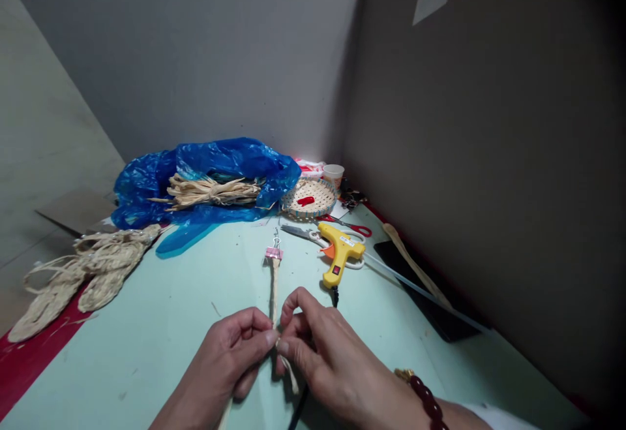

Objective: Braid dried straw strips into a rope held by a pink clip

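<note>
A thin pale braid (274,288) of plant fibre runs straight away from me across the table. Its far end is caught in a pink binder clip (274,253). My left hand (227,355) pinches the near end of the braid between thumb and forefinger. From the right, my right hand (317,345) also pinches the strands there, with its forefinger arched above. The thumbs of both hands almost meet. A loose strand (289,374) hangs below my right fingers, and another pale strand trails under my left wrist.
A yellow glue gun (337,254) and scissors (300,232) lie beyond my right hand. Behind are a blue plastic bag (235,153) with bundled fibre (212,192), a round woven basket (320,207) and a cup (333,175). Woven sandals (110,273) rest left; a black tablet-like slab (440,319) lies right.
</note>
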The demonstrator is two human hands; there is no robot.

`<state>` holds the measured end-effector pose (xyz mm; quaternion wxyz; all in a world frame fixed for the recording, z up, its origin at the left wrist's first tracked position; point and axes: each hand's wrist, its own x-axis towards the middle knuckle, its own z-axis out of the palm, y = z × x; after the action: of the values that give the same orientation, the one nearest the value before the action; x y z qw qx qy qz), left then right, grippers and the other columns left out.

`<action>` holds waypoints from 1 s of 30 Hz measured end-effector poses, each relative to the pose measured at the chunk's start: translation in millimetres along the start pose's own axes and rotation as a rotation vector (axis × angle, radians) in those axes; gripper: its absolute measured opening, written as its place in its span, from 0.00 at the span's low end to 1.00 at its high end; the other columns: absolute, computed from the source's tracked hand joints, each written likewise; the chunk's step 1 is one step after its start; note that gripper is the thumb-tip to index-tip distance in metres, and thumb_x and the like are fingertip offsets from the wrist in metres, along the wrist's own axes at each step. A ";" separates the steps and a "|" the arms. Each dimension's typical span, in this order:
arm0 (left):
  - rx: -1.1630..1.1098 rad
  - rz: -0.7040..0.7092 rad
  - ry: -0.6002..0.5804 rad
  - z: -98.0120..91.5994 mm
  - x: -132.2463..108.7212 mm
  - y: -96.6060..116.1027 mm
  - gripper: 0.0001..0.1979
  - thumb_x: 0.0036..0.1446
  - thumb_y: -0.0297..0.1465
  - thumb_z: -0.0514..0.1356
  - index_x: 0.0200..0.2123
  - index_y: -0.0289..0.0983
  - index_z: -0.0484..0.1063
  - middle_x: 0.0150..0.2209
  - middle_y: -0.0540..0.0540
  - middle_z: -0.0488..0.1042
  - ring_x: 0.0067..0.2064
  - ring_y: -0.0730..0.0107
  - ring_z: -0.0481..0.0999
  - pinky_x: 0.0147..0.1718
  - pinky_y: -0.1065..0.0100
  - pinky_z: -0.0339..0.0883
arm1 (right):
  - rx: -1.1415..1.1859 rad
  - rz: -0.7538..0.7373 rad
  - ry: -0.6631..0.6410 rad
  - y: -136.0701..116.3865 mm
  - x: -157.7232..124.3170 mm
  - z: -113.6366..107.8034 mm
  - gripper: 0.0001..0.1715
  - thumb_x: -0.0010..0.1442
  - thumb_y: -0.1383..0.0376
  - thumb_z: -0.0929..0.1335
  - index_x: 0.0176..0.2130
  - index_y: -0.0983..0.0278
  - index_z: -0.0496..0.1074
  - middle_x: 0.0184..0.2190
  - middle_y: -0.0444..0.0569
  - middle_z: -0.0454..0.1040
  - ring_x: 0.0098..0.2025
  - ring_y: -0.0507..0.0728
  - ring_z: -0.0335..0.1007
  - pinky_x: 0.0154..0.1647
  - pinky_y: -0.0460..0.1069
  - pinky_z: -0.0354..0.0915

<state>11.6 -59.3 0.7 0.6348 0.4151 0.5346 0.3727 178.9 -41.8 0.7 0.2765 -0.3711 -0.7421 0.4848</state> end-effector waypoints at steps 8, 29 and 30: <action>0.103 0.013 0.088 -2.4 2.9 -2.9 0.13 0.49 0.38 0.61 0.22 0.37 0.64 0.13 0.61 0.52 0.15 0.83 0.44 0.16 0.73 0.34 | -0.396 -0.024 0.062 -18.4 22.5 -31.7 0.10 0.66 0.63 0.60 0.37 0.63 0.68 0.30 0.45 0.73 0.33 0.53 0.65 0.34 0.46 0.55; 0.660 0.209 0.184 -43.9 11.5 -4.3 0.10 0.43 0.39 0.53 0.19 0.39 0.61 0.20 0.54 0.58 0.26 0.69 0.57 0.27 0.68 0.48 | -0.267 0.340 0.061 -3.7 145.2 -37.9 0.15 0.65 0.61 0.65 0.50 0.64 0.69 0.50 0.52 0.70 0.47 0.58 0.70 0.46 0.56 0.68; 0.676 0.213 0.194 -47.8 12.1 -4.3 0.10 0.43 0.39 0.53 0.19 0.39 0.61 0.19 0.54 0.58 0.26 0.69 0.57 0.27 0.68 0.48 | -0.227 0.356 0.050 -6.2 146.2 -37.8 0.15 0.65 0.61 0.65 0.49 0.64 0.70 0.50 0.52 0.70 0.46 0.58 0.70 0.46 0.55 0.68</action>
<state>-33.7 -43.7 -11.7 0.3657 0.6176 0.6390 0.2767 122.7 95.9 28.1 0.1613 -0.5369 -0.7077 0.4299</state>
